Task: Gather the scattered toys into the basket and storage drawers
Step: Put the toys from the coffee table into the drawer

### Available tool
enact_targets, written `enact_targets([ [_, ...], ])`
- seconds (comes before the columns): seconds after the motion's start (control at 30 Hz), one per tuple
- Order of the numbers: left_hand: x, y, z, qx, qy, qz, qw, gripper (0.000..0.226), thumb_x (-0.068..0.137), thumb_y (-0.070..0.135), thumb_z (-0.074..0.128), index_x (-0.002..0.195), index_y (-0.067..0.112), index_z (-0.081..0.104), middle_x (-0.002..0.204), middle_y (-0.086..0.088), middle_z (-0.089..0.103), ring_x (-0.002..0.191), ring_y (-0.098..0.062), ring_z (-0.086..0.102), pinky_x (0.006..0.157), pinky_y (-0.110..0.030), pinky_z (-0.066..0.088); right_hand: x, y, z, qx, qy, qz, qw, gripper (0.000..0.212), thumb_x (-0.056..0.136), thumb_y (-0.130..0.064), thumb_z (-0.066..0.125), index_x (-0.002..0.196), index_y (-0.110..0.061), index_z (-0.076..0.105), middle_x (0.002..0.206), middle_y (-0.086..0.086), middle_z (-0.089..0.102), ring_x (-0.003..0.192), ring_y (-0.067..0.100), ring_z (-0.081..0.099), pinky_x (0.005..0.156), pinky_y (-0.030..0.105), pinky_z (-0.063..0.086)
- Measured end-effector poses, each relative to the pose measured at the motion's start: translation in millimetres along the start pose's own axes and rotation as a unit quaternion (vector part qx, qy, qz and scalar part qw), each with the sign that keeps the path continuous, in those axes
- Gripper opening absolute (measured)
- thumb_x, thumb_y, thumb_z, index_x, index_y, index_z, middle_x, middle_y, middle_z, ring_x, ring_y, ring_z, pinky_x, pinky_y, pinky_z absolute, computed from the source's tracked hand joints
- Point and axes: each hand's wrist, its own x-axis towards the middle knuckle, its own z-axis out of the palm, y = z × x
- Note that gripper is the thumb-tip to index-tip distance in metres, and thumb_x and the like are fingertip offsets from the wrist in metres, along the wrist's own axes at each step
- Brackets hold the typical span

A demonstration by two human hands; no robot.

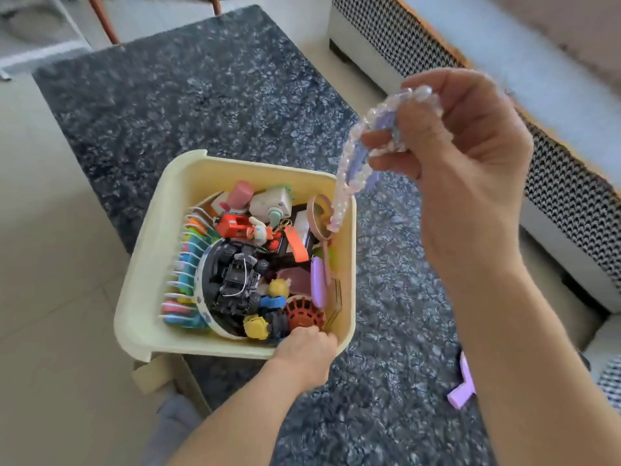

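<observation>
A pale yellow basket [148,284] stands on the dark speckled rug, filled with several toys: a black toy car [237,280], a red ribbed wheel [304,312], a rainbow-coloured ringed toy [188,274] and small figures. My left hand [307,351] grips the basket's near rim, fingers curled over the edge. My right hand [460,163] is raised above and right of the basket and pinches a pale lilac bead string [349,163]. The string's loose end dangles over the basket's far right corner.
A purple flat toy piece [463,391] lies on the rug [201,105] beside my right forearm. A sofa with houndstooth trim [420,35] runs along the right. Pale tiled floor lies to the left, with wooden chair legs [107,25] at the top.
</observation>
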Motion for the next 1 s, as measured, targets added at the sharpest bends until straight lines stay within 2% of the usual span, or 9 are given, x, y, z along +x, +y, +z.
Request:
enact_targets([
  [0.27,1.5,-1.7,-3.2,-0.007,0.005,0.000,1.000,0.023,0.083,0.004,0.047,0.105,0.003,0.053,0.107,-0.016,0.062,0.098,-0.033,0.057,0.078,-0.042,0.045,17.8,27.6,46.0,0.120,-0.057,0.093,0.987,0.011,0.093,0.000,0.051,0.094,-0.009,0.058,0.088,0.012,0.061,0.073,0.022,0.066,0.062,0.024,0.056],
  [0.37,1.2,-1.7,-4.6,-0.007,0.007,0.000,1.000,0.023,0.083,0.004,0.047,0.105,0.003,0.053,0.107,-0.017,0.062,0.098,-0.033,0.058,0.078,-0.041,0.045,8.1,56.7,36.5,-0.087,-0.117,0.161,0.976,0.025,0.092,-0.008,0.055,0.115,-0.016,0.059,0.107,-0.002,0.061,0.091,0.016,0.064,0.078,0.029,0.057],
  [0.43,0.7,-0.8,-5.0,-0.003,0.006,0.000,1.000,0.023,0.084,0.004,0.047,0.105,0.003,0.053,0.106,-0.016,0.062,0.097,-0.033,0.058,0.078,-0.041,0.046,-7.6,81.3,22.0,-0.244,-0.168,0.230,0.927,0.042,0.091,-0.015,0.057,0.130,-0.027,0.051,0.120,-0.015,0.056,0.106,0.008,0.059,0.090,0.027,0.050],
  [0.47,0.7,-0.8,-5.4,0.000,0.007,-0.002,1.000,0.022,0.084,0.005,0.047,0.105,0.004,0.054,0.106,-0.016,0.062,0.097,-0.032,0.058,0.078,-0.041,0.046,-16.6,91.2,14.0,-0.272,-0.177,0.260,0.910,0.047,0.090,-0.017,0.057,0.134,-0.031,0.047,0.124,-0.017,0.055,0.109,0.006,0.059,0.089,0.021,0.047],
  [0.53,1.9,-0.1,-4.7,0.005,0.010,-0.005,1.000,0.021,0.084,0.005,0.048,0.104,0.004,0.054,0.104,-0.015,0.063,0.097,-0.031,0.058,0.078,-0.040,0.046,-33.6,104.0,-3.3,-0.269,-0.156,0.301,0.902,0.048,0.090,-0.017,0.057,0.134,-0.034,0.047,0.109,-0.025,0.058,0.093,0.000,0.063,0.073,0.006,0.047],
  [0.63,3.5,-0.3,-3.0,0.024,0.017,0.001,1.000,0.018,0.086,0.009,0.047,0.102,0.005,0.053,0.101,-0.013,0.064,0.096,-0.030,0.060,0.075,-0.039,0.047,-50.9,114.7,-27.3,-0.250,-0.113,0.326,0.905,0.042,0.090,-0.018,0.058,0.130,-0.031,0.051,0.097,-0.028,0.054,0.073,-0.015,0.059,0.070,0.007,0.048],
  [0.8,9.5,0.5,1.9,0.036,0.007,-0.015,0.999,0.021,0.089,0.012,0.042,0.106,0.008,0.053,0.106,-0.012,0.063,0.099,-0.029,0.059,0.079,-0.039,0.047,-84.1,133.5,-72.8,-0.265,0.017,0.327,0.907,0.033,0.091,-0.017,0.055,0.123,-0.027,0.057,0.109,-0.013,0.060,0.089,0.000,0.059,0.080,0.022,0.049],
  [0.9,11.4,1.3,2.9,0.028,0.016,-0.028,0.999,0.020,0.088,0.015,0.044,0.105,0.011,0.053,0.106,-0.009,0.063,0.100,-0.027,0.059,0.079,-0.037,0.047,-115.4,151.0,-107.9,-0.298,0.087,0.374,0.874,0.031,0.092,-0.014,0.052,0.122,-0.018,0.058,0.114,0.000,0.063,0.093,0.009,0.058,0.084,0.026,0.047],
  [1.0,12.2,5.4,4.9,0.051,0.016,-0.028,0.998,0.019,0.089,0.016,0.043,0.105,0.012,0.053,0.105,-0.007,0.063,0.099,-0.026,0.060,0.076,-0.036,0.047,-152.4,170.8,-136.1,-0.330,0.092,0.430,0.835,0.032,0.093,-0.012,0.050,0.124,-0.012,0.056,0.119,0.006,0.063,0.099,0.014,0.057,0.086,0.025,0.042],
])
